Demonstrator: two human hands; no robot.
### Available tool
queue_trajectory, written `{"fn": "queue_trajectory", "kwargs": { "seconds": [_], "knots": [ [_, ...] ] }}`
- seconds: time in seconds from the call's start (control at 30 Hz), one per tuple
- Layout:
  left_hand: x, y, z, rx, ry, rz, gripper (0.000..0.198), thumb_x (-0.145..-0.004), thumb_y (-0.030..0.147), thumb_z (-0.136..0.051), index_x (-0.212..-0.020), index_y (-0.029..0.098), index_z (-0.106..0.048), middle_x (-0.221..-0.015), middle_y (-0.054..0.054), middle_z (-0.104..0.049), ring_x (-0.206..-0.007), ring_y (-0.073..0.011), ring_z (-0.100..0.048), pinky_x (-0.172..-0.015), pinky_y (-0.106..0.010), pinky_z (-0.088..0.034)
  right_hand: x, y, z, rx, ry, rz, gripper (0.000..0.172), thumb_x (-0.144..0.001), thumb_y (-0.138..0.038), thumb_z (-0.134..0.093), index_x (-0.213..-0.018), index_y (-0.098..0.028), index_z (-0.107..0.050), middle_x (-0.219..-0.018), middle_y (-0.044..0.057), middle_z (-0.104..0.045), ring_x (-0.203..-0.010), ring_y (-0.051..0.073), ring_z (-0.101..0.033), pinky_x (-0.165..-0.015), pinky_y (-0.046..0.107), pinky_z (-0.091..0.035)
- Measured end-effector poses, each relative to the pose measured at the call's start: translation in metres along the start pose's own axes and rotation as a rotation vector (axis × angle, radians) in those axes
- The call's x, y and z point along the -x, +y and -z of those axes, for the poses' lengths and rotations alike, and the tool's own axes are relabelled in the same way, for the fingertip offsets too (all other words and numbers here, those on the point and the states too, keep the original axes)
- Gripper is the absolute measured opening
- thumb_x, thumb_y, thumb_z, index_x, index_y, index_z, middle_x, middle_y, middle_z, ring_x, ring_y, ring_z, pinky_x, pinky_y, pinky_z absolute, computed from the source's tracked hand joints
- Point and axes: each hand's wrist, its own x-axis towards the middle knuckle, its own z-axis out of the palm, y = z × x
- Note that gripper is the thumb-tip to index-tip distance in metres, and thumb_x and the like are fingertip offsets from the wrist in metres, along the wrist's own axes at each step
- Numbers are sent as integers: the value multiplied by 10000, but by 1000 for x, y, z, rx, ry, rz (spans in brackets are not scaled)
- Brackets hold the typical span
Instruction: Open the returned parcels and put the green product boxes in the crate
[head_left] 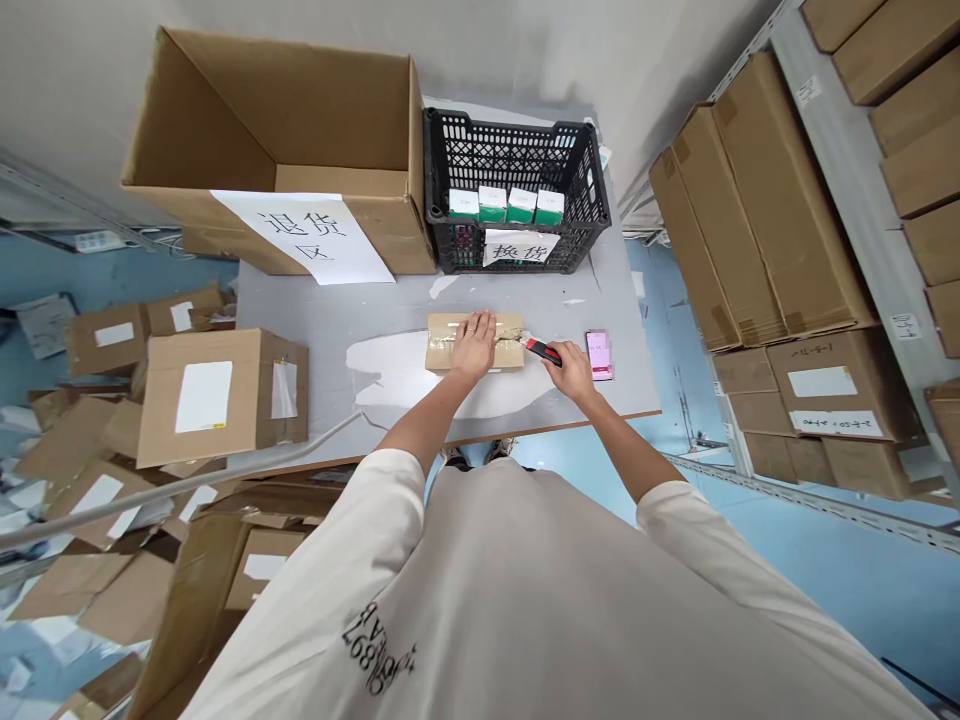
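A small taped cardboard box lies on the grey table in front of me. My left hand rests flat on top of it, fingers stretched toward its far edge. My right hand is closed around a red and black utility knife. The blade end points left and meets the right end of the box, where the tape looks torn along the middle seam. Just right of my right hand lies a phone with a pink lit screen.
A large open carton and a black plastic crate with several white-and-green boxes stand at the table's back. A labelled carton sits at the left, above piled boxes. A metal bar crosses the left front. Shelves with cartons line the right.
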Motion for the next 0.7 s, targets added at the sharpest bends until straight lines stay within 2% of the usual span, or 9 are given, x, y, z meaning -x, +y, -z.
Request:
{"fn": "queue_trajectory", "kwargs": {
  "seconds": [0.1,0.27,0.37,0.5,0.63,0.7],
  "knots": [
    [0,1,2,-11,-16,10,724,-1154,291,-366,-1856,112,-364,-1916,-204,-370,-1781,-350,-343,-1439,-561,-239,-8,6,7,0,-32,30,431,-1147,-443,-548,-1471,-224,-731,-1424,208,-753,-1321,409,-659,-1100,506,-517],
    [0,3,3,-14,-22,14,727,-1145,284,-375,-1848,100,-374,-1908,-217,-379,-1787,-351,-339,-1442,-570,-245,-21,37,32,-45,119,-63,490,-1135,-477,-519,-1517,-218,-681,-1402,210,-745,-1299,410,-657,-1125,528,-540],
    [0,5,2,-14,0,14,740,-1139,297,-394,-1847,83,-364,-1907,-229,-376,-1791,-358,-330,-1452,-571,-226,-23,46,40,-49,95,-39,529,-1105,-480,-573,-1540,-194,-665,-1418,222,-728,-1316,418,-660,-1171,555,-525],
    [8,1,5,0,-10,-31,756,-1131,347,-431,-1831,67,-381,-1934,-223,-316,-1804,-357,-294,-1471,-534,-196,-33,35,31,-106,77,-22,511,-1107,-477,-586,-1522,-200,-698,-1404,208,-721,-1342,404,-662,-1201,553,-528],
    [31,-12,15,17,-28,-99,784,-1113,467,-542,-1803,112,-428,-1913,-237,-348,-1788,-410,-303,-1462,-599,-206,-61,9,16,-209,44,52,532,-1109,-580,-597,-1440,-194,-751,-1392,200,-733,-1346,391,-672,-1213,537,-538],
    [46,-20,19,4,-28,-109,774,-1100,481,-594,-1776,131,-457,-1880,-247,-392,-1750,-430,-355,-1436,-613,-254,-80,-6,8,-245,21,119,548,-1095,-621,-609,-1396,-193,-772,-1410,206,-747,-1362,394,-671,-1224,548,-533]
  ]
}}
